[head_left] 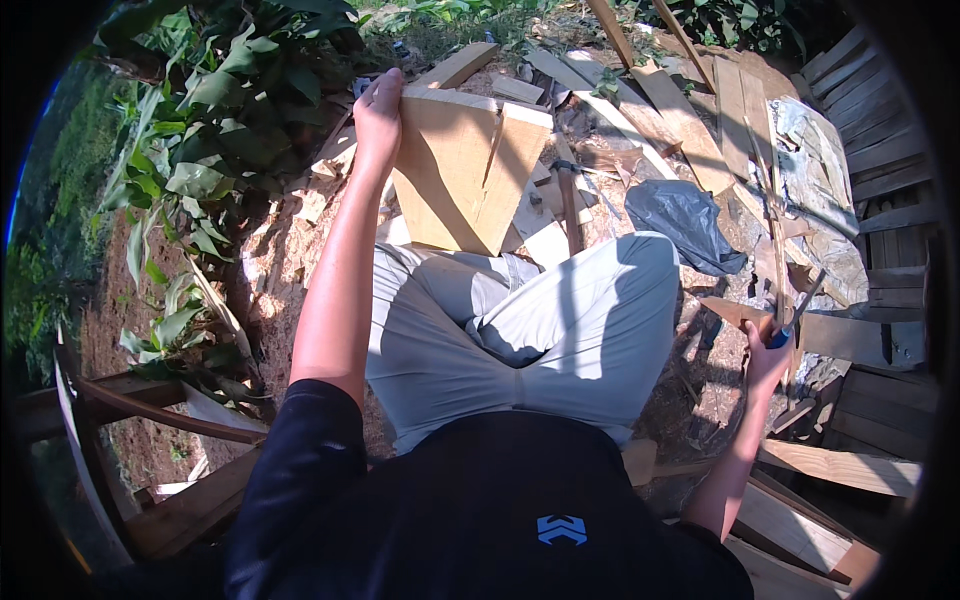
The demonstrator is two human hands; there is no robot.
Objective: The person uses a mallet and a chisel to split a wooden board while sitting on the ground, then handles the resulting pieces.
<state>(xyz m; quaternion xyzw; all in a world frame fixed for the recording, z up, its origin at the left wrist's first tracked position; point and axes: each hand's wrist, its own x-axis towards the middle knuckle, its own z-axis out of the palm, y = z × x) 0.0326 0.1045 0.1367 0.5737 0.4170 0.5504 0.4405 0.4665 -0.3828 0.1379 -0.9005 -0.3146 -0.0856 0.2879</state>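
My left hand (pixel 378 115) is raised ahead of me and closed on the upper left edge of a wide, pale wooden board (pixel 440 165). The board stands tilted in front of my crossed legs, narrower at the bottom, with a dark split running down from its top edge. Out to the right, my right hand (pixel 768 362) is wrapped round a blue-handled tool (pixel 780 338) with a narrow grey shaft pointing up and away; its exact kind is unclear. Against that hand lies a brown, pointed wooden piece (pixel 738 313); whether the fingers also grip it cannot be told.
A hammer-like tool (pixel 571 205) with a wooden handle lies right of the board. Beyond it is a dark plastic bag (pixel 685 225). Planks (pixel 690 130) and wood chips cover the ground ahead. Leafy plants (pixel 220 110) crowd the left; a slatted wooden wall (pixel 895 210) stands right.
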